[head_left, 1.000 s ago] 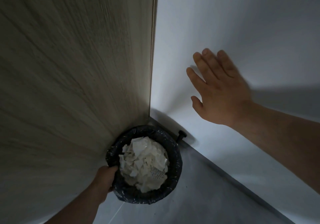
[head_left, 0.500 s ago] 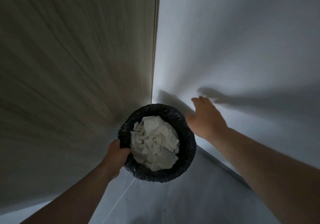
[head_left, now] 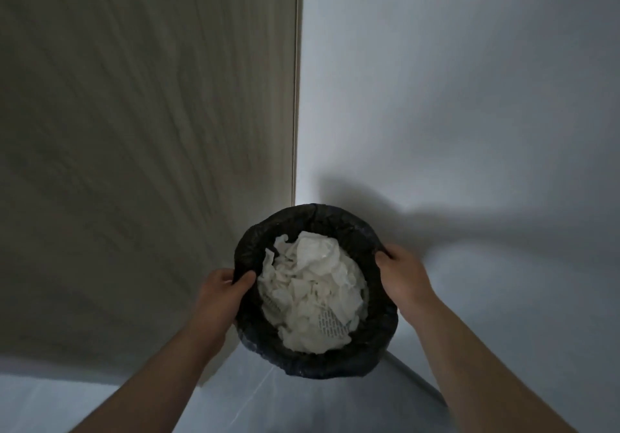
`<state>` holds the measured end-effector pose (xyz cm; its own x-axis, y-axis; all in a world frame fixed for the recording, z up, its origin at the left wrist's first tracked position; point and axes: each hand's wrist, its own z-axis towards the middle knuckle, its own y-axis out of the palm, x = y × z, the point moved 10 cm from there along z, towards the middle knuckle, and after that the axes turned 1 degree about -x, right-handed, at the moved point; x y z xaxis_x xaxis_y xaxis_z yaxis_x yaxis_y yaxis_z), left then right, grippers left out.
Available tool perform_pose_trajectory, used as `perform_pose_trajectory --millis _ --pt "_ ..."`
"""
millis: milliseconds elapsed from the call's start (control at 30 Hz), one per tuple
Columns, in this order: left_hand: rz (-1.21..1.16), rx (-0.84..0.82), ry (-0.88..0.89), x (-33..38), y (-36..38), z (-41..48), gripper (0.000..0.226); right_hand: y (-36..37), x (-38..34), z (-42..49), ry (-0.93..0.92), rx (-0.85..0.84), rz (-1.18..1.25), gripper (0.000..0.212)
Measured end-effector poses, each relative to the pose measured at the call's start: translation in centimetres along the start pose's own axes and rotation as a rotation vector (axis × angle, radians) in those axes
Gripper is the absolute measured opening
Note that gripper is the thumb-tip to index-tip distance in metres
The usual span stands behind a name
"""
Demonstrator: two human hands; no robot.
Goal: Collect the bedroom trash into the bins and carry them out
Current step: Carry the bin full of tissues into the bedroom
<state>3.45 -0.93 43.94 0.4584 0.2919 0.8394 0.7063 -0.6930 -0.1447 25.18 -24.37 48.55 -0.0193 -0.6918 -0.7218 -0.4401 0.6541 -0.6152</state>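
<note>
A round bin (head_left: 375, 342) lined with a black plastic bag is held up in front of me, above the floor. It is filled with crumpled white paper and tissue (head_left: 312, 291). My left hand (head_left: 221, 295) grips the bin's left rim, thumb over the edge. My right hand (head_left: 402, 275) holds the right rim, fingers curled around the outside. Both forearms reach in from the bottom of the head view.
A wood-grain panel (head_left: 141, 150) stands close on the left and meets a white wall (head_left: 453, 103) at a corner straight ahead. Pale floor (head_left: 275, 402) shows below the bin, with a baseboard line running to the lower right.
My right hand came down from the wall and took hold of the bin's right rim. The bin rose off the floor toward me, held by both hands.
</note>
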Motion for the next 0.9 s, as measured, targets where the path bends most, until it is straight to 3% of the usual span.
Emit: perform_pose_trajectory --millis 167,467,900 --pt "-0.142 0.112 -0.008 5.8 -5.1 -9.0 0.009 -3.6 -6.5 -7.2 -0.105 -0.023 0.051 0.029" --pt "-0.311 0.376 0.068 8.8 -18.4 -26.2 0.014 -2.5 -15.5 -22.1 -0.251 -0.246 0.124 0.028" --pt "-0.540 0.762 0.157 -2.2 -41.7 -51.9 0.017 13.0 -27.3 -47.6 -0.560 -0.600 0.056 0.027"
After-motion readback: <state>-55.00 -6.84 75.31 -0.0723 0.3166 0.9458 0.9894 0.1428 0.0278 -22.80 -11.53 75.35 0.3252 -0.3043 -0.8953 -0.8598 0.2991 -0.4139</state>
